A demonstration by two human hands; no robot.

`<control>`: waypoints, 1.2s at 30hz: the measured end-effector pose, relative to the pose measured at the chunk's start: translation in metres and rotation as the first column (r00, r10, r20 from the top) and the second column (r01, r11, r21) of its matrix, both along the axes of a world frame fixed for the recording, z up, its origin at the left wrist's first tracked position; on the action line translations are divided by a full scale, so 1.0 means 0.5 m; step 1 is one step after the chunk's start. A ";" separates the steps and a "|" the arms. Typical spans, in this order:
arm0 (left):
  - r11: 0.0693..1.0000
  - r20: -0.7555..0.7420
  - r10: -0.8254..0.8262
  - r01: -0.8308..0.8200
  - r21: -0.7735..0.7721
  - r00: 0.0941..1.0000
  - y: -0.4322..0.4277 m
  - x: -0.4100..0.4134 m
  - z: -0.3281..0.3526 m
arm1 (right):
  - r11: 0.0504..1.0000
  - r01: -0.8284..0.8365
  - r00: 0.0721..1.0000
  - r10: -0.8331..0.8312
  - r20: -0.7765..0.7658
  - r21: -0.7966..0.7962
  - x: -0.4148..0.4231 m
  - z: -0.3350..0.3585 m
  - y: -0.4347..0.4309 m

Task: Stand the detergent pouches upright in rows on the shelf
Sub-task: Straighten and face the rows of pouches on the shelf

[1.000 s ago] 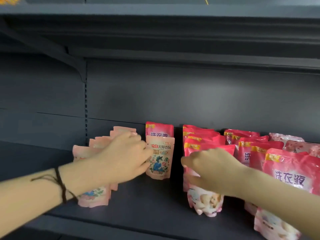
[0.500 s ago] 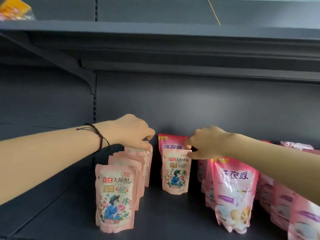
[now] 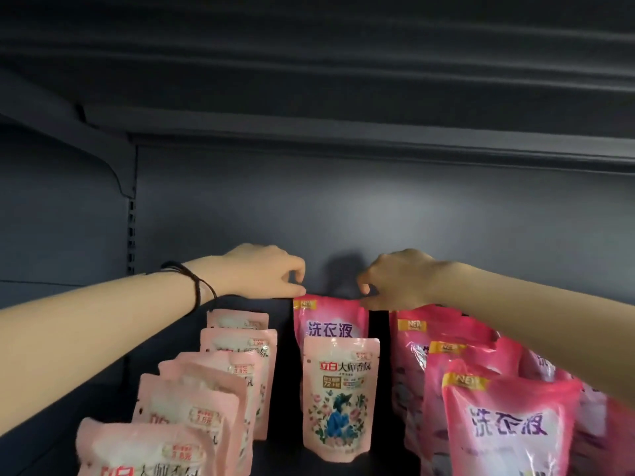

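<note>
Now both hands pinch the top corners of the back pink pouch [image 3: 330, 317]: left hand [image 3: 264, 271] on its left corner, right hand [image 3: 398, 280] on its right, behind a pale pouch [image 3: 340, 396].

Dark grey shelf [image 3: 343, 207]. Pale pink pouches [image 3: 237, 369] at left; the middle pale pink pouch [image 3: 340, 400] bears a floral pattern and blue figure. Deep pink pouches [image 3: 508, 424] carry purple characters, yellow corner labels. Black wrist cord [image 3: 197, 286].

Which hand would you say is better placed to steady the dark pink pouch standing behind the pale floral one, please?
Either, marginally the right hand: its fingers already touch the dark pink pouch top corner; left hand pinches beside the other corner.
</note>
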State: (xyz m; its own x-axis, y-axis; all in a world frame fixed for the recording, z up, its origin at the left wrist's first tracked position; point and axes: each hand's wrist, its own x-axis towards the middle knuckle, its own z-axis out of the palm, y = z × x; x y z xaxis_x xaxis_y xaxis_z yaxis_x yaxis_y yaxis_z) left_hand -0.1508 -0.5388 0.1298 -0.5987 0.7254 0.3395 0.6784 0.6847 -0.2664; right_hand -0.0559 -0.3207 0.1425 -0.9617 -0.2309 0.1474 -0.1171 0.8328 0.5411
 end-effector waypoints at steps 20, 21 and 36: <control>0.898 0.523 -0.205 -0.053 0.436 0.827 0.075 -0.156 -0.077 | 0.920 0.130 0.982 -0.069 0.176 -0.369 -0.129 -0.028 0.025; 0.888 0.515 -0.217 -0.051 0.456 0.829 0.075 -0.152 -0.073 | 0.934 0.131 0.984 -0.083 0.155 -0.333 -0.127 -0.025 0.026; 0.043 0.234 -0.760 -0.314 0.949 0.606 0.081 -0.032 0.128 | -0.283 -0.570 0.819 -0.261 -0.510 -0.771 -0.146 0.132 -0.015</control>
State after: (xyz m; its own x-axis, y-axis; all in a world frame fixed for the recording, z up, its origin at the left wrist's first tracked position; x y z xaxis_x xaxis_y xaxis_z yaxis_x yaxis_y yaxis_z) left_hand -0.1666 -0.4983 0.1940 -0.8384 0.2663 0.4756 0.3910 -0.3140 0.8652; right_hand -0.1290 -0.3283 0.2086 -0.6480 0.4526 0.6125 -0.5402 0.2938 -0.7886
